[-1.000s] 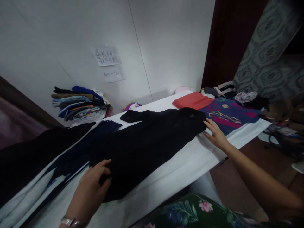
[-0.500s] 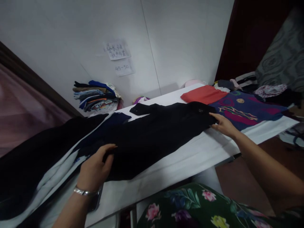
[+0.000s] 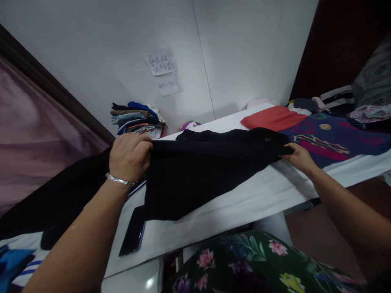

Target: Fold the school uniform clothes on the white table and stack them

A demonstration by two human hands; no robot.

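A black garment [image 3: 195, 175] stretches between my two hands above the white-covered table [image 3: 238, 201]. At its left end my left hand [image 3: 130, 156], with a silver bracelet at the wrist, is closed on the fabric and holds it raised. My right hand [image 3: 297, 158] pinches the garment's right end between thumb and fingers. Part of the cloth hangs down toward me from the line between the hands. A far part of it, with small buttons or marks, lies behind that line. The kind of garment cannot be told for sure.
A dark phone [image 3: 133, 230] lies near the table's front edge. Folded clothes [image 3: 137, 120] are stacked at the back left. To the right lie a red garment [image 3: 275, 118] and a purple patterned garment [image 3: 332, 138]. More dark clothing [image 3: 64, 187] spreads at the left.
My left hand has moved up and away from me, taking hold of the black garment and lifting its left end. My right hand has raised its end slightly. The phone is now more exposed.
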